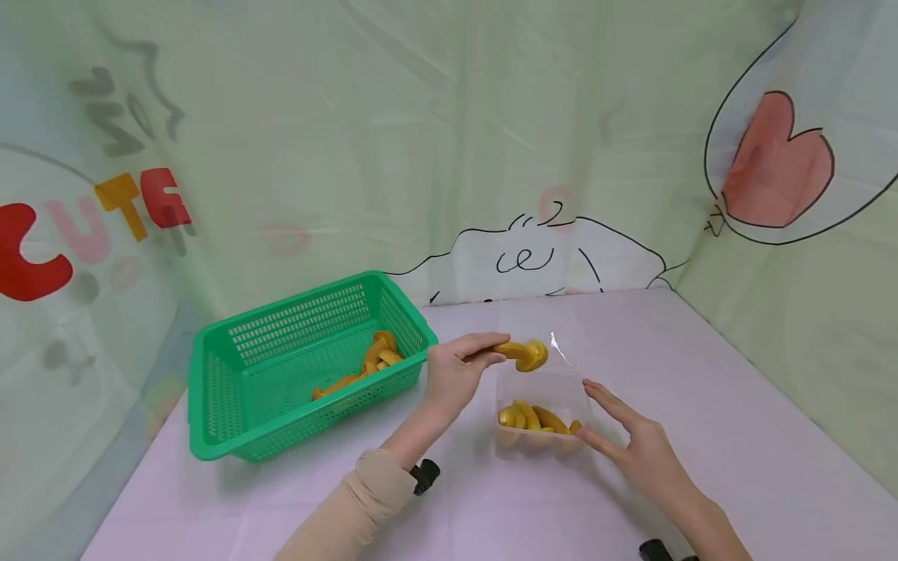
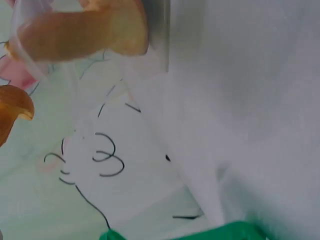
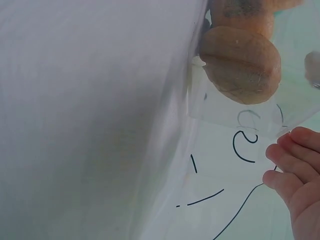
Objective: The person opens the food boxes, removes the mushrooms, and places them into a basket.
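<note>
My left hand [image 1: 454, 372] pinches a yellow-brown mushroom [image 1: 532, 355] by its stem, cap pointing right, above a clear plastic box [image 1: 500, 425]. That mushroom [image 2: 14, 107] shows at the left edge of the left wrist view. Several mushrooms [image 1: 528, 415] lie inside the box; one of them [image 3: 242, 65] appears through its wall in the right wrist view. My right hand [image 1: 641, 448] is at the box's right side, fingers extended along the rim and thumb near the front corner. The same hand [image 3: 302, 172] appears at the right of its wrist view.
A green perforated basket [image 1: 281, 304] stands to the left, with several mushrooms [image 1: 379, 354] along its right and front side. The table has a pale lilac cover [image 1: 484, 506]. A printed curtain [image 1: 393, 156] hangs behind and at both sides.
</note>
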Tool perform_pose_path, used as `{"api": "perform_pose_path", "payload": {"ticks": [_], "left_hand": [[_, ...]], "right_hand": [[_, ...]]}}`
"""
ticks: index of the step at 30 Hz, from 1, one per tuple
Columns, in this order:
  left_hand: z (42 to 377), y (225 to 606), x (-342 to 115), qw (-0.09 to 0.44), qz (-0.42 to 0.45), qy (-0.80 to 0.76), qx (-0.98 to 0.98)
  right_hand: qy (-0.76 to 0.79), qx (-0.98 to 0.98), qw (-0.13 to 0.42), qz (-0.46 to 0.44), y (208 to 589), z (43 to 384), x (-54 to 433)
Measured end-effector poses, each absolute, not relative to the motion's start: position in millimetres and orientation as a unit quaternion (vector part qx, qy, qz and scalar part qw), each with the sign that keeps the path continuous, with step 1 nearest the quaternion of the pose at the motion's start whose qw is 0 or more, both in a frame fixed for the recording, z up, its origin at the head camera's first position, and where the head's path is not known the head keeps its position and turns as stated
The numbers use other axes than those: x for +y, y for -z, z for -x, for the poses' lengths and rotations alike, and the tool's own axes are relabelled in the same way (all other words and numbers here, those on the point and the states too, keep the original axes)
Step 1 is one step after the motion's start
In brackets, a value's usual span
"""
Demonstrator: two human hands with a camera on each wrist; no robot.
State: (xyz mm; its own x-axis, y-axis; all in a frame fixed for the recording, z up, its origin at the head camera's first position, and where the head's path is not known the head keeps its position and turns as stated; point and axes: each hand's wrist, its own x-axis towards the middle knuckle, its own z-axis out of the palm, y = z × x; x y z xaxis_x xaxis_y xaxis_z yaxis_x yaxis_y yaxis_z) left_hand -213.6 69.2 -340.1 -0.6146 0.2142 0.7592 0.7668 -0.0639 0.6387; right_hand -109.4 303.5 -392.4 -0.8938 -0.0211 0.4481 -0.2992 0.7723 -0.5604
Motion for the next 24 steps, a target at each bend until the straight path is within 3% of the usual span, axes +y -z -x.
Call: {"api": "perform_pose_path", "payload": {"ticks": [5,16,24], "left_hand": [[214,314,25,0.274,0.330,0.623,-0.654],[257,322,-62,0.335,0.183,0.575,-0.724],[260,330,-79,0.304,0.089,0.516,-0.796]], "right_hand": [[-0.330,-0.916,0.207,-0.091,392,108,304],[-0.326,-0.918,0.204,-0.095,391,108,305],[-0.321,-0.919,0.207,-0.098,391,109,304]]}}
